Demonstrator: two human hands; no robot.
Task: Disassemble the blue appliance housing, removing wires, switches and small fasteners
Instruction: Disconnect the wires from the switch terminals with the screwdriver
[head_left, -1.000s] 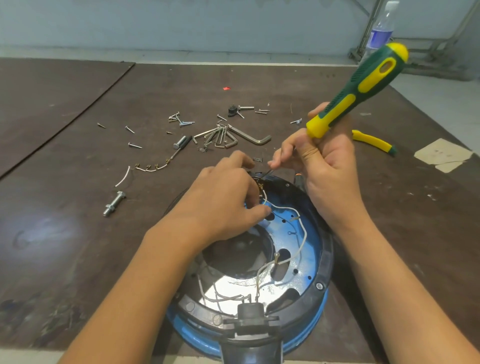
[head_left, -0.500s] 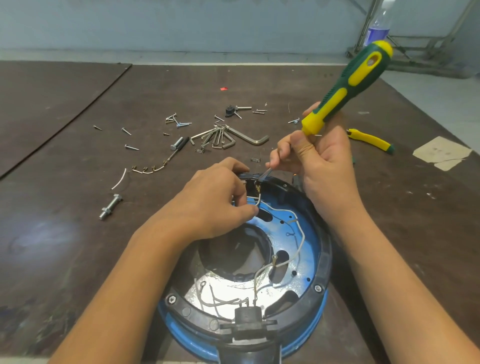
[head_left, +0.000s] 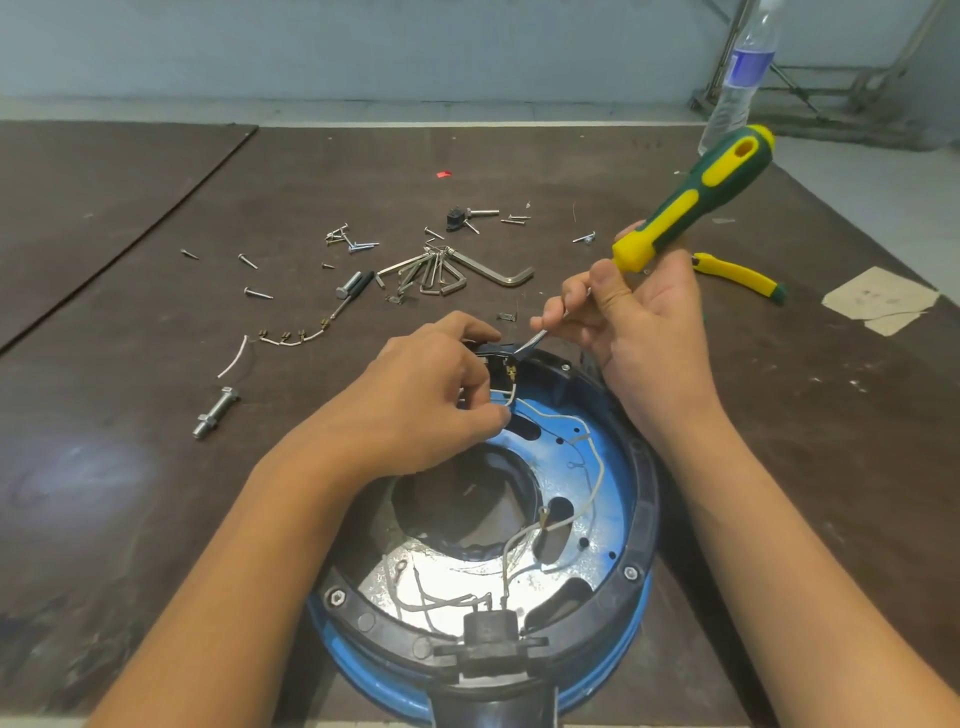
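Screwdriver (head_left: 696, 197) handle lower than before, right grip (head_left: 649, 322) tight on its shaft, left grip (head_left: 426, 400) on white wire (head_left: 511, 397)

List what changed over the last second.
Little changed. The screwdriver handle in the right hand dipped slightly lower and left; its tip stays at the far rim of the blue housing. The left hand keeps its grip on the white wire. The loose screws stayed put.

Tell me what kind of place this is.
Likely a repair workbench: loose screws and hex keys strewn on the dark table, an opened blue appliance housing, a screwdriver in the right hand.
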